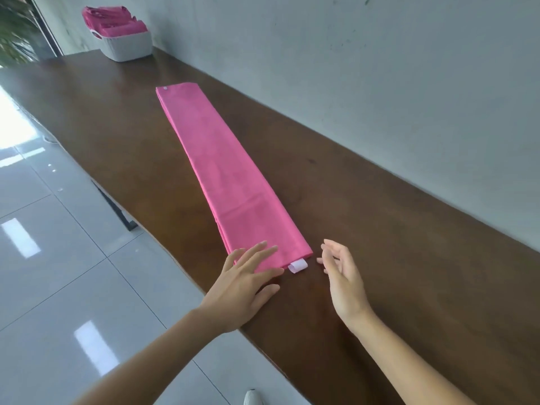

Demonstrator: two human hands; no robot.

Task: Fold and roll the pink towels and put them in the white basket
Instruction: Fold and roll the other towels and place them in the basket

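A potted plant (14, 27) is showing its leaves at the far left edge, beside a dark window frame, while glossy grey floor tiles (58, 258) are catching window light below it. Next along, a white basket (127, 45) is sitting at the far end of a long brown table (380, 229), close to the grey wall (350, 68), and is holding rolled pink towels (122, 27), with more pink cloth heaped at its far rim. Near the middle, one pink towel (222, 168) is lying flat on the table, folded into a long narrow strip that is running from a far corner with a small white snap toward the person. A person's left hand (242, 285) is resting with straight, spread fingers on the near left corner of the strip, palm down, gripping nothing, the thumb lying on the wood just off the near edge. Just right of those fingers, a white tag (298, 266) is sticking out from the near end of the towel onto the table. The right hand (342, 276) is hovering just beside the towel's near right corner, edge-on, fingers loosely bent and relaxed, holding nothing and apparently not touching the cloth. At the bottom edge, the tip of a white shoe (252, 397) is showing on the tiles.
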